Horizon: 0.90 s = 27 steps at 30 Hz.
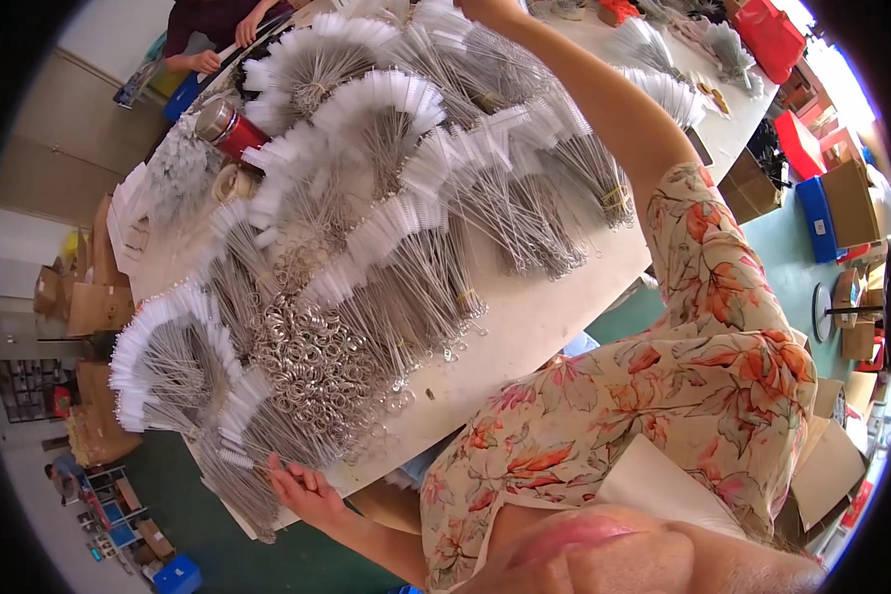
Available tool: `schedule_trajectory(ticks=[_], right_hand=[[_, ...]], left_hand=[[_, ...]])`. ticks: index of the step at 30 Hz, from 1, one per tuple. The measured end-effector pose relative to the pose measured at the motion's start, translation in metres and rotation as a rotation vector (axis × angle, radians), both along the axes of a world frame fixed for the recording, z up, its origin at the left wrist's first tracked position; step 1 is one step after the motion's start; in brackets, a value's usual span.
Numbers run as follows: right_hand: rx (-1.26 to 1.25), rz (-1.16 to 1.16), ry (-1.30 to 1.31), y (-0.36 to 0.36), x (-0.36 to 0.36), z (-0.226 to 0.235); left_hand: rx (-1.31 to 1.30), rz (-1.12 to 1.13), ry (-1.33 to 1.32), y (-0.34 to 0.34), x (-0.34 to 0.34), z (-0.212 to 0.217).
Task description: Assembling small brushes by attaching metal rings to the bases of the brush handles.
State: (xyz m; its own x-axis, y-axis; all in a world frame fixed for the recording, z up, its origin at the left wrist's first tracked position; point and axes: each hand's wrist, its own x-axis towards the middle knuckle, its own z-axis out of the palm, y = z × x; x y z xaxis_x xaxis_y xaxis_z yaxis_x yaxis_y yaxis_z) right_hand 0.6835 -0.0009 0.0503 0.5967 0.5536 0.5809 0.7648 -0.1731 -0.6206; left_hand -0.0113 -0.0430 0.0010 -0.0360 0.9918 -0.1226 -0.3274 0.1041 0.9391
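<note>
My left hand (309, 492) is at the table's near left edge, its fingers apart and slightly bent, beside a bundle of thin wire-handled brushes (287, 421). I see nothing held in it. My right arm reaches far across the table, and my right hand (490, 8) is cut off by the top edge, so its fingers are hidden. Between the arms lie many bundles of brushes with white bristle ends (396, 223) and looped metal stems. A heap of shiny metal rings (312, 356) rests among them.
The pale table (535, 307) carries a red flask (230, 129) with a metal lid and a roll of tape (233, 183). Another person's hands (230, 45) are at the far left edge. Cardboard boxes (104, 297) stand at left; a blue bin (815, 220) and red boxes (800, 144) at right.
</note>
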Motion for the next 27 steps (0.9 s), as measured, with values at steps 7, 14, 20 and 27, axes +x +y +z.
schedule_trajectory(ticks=[7, 14, 20, 27], right_hand=[[-0.603, -0.031, 0.098, 0.005, -0.013, -0.042], [-0.235, -0.105, -0.152, 0.007, -0.053, -0.001], [0.064, 0.328, -0.305, -0.012, -0.205, 0.072], [-0.256, 1.038, 0.857, -0.068, -0.381, 0.034]], left_hand=[[-0.090, -0.085, 0.008, -0.012, 0.000, -0.023], [-0.007, -0.105, -0.071, -0.004, 0.017, -0.026], [0.299, -0.245, 0.253, 0.000, 0.108, 0.040], [0.760, -0.228, 0.476, 0.000, 0.198, 0.058]])
